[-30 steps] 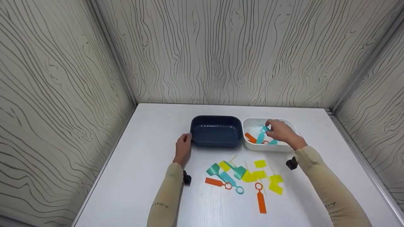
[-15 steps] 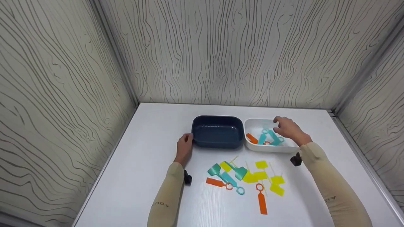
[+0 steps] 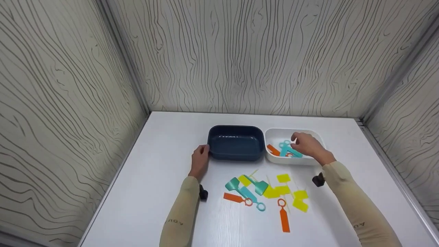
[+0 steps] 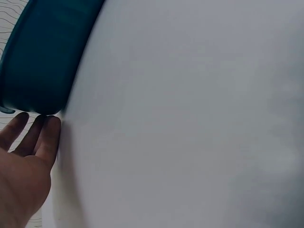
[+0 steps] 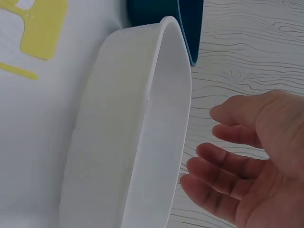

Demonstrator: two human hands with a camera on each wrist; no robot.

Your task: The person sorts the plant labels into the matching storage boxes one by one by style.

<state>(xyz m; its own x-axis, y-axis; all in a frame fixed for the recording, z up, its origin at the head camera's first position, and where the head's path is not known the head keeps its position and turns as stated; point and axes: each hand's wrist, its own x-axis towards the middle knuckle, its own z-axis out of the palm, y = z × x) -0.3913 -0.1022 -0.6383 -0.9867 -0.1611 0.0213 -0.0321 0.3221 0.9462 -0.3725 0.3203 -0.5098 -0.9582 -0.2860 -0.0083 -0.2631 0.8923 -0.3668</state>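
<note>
The right hand (image 3: 309, 145) hangs over the white tray (image 3: 288, 161), thumb and loosely bent fingers spread; turquoise tags (image 3: 295, 153) lie inside; the left hand's (image 3: 199, 160) straight fingertips touch the dark blue tray (image 3: 236, 157), both nearer the tabletop's (image 3: 164, 164) back edge than the yellow tags (image 3: 283, 190)

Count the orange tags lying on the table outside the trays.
2: one orange tag beside a blue tag; another orange tag farther right, lower in the head view. Overlap could hide others.
</note>
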